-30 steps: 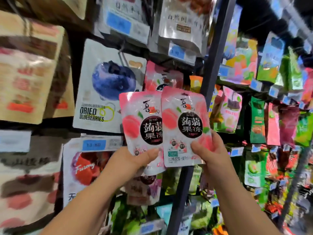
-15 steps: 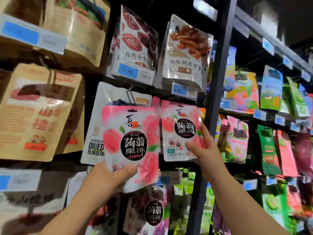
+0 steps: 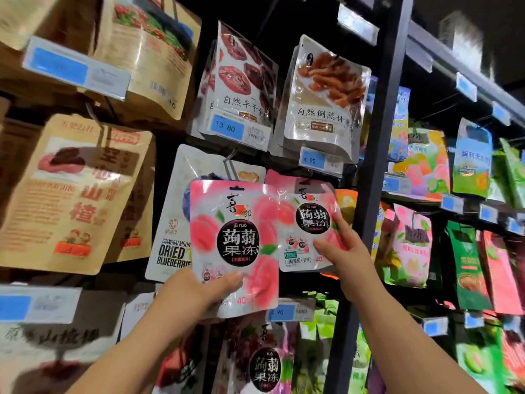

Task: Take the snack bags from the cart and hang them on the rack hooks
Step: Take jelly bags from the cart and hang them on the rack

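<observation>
- left hand (image 3: 196,291) grips the bottom of a glossy pink peach-print plastic pouch (image 3: 233,243)
- right hand (image 3: 349,251) pinches a matching second pouch (image 3: 305,223) beside the black metal rack post (image 3: 380,166)

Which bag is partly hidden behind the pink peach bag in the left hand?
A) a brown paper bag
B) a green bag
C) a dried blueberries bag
C: the words DRIED BLUEBERRIES show on the white bag, which sticks out just left of the pink peach bag that the left hand grips.
</observation>
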`<control>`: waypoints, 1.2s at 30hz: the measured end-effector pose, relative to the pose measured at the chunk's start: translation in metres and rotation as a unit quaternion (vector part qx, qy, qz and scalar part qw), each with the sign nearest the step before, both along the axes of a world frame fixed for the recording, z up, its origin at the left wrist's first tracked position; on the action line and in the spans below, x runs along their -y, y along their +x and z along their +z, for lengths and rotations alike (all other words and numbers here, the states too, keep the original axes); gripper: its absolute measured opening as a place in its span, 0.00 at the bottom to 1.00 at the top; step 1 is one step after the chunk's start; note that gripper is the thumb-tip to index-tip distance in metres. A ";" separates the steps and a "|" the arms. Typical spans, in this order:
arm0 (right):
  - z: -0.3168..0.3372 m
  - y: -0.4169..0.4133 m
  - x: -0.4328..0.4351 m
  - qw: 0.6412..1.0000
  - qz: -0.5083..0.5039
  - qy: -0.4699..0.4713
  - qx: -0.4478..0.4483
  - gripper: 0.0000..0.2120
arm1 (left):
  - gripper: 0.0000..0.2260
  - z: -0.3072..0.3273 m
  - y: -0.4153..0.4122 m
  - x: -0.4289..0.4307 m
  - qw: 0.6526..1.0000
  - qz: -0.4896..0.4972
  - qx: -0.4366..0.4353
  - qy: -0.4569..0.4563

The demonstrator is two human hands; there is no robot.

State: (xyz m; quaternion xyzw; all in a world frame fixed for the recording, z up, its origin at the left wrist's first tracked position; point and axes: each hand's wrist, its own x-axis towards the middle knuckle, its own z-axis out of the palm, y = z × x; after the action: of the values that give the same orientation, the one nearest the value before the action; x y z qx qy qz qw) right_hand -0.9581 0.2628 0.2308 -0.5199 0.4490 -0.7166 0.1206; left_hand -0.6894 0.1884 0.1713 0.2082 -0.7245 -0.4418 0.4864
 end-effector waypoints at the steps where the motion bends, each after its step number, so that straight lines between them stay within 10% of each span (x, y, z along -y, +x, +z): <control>1: 0.001 0.000 0.002 1.000 -0.001 0.006 0.000 0.32 | 0.21 0.003 -0.002 0.000 1.000 -0.006 0.003 0.005; 10: 0.007 0.013 0.009 0.978 -0.185 0.021 -0.093 0.17 | 0.25 0.036 -0.030 0.001 0.998 -0.054 -0.020 -0.008; 13: 0.003 0.025 0.001 0.964 -0.220 -0.030 -0.149 0.29 | 0.25 0.043 -0.046 -0.002 0.997 -0.080 -0.012 0.017; 18: -0.005 0.030 -0.005 0.991 -0.055 0.023 -0.122 0.27 | 0.19 0.052 -0.075 -0.005 0.992 -0.109 -0.012 0.060; 26: -0.004 0.016 0.000 0.993 -0.088 0.021 -0.078 0.25 | 0.36 0.070 -0.109 -0.001 0.995 0.033 0.090 0.008; 36: 0.006 0.006 0.010 0.994 -0.091 0.042 -0.043 0.23 | 0.33 0.078 -0.123 0.001 0.996 0.043 0.080 0.014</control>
State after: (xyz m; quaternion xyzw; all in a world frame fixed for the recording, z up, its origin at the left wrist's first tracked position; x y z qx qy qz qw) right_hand -0.9524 0.2524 0.2368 -0.5022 0.5285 -0.6821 0.0570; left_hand -0.8119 0.1874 0.2490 0.2808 -0.7449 -0.4125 0.4428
